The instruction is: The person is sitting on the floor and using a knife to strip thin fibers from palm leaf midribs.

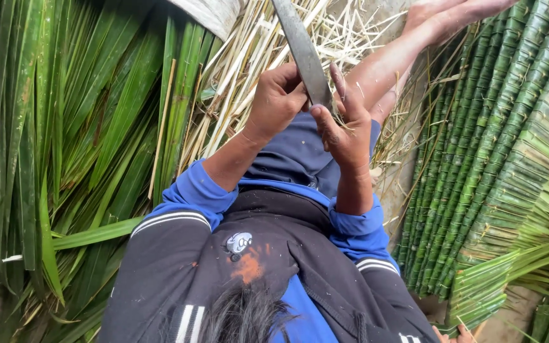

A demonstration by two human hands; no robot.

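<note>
- Long blade (pixel 301 51) sits between both hands above the lap: stiff, likely heavy, sharp-edged.
- Left hand (pixel 279 100) fingers wrap its lower end; right hand (pixel 345 130) fingers pinch the flat, the safer hold.

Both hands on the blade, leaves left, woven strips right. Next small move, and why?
Probably draw the right hand's thumb along the flat of the long grey blade while the left hand steadies it. Both hands already pinch the blade over the lap and neither holds a leaf. The loose green leaves and pale stripped ribs lie out of their grasp.
</note>
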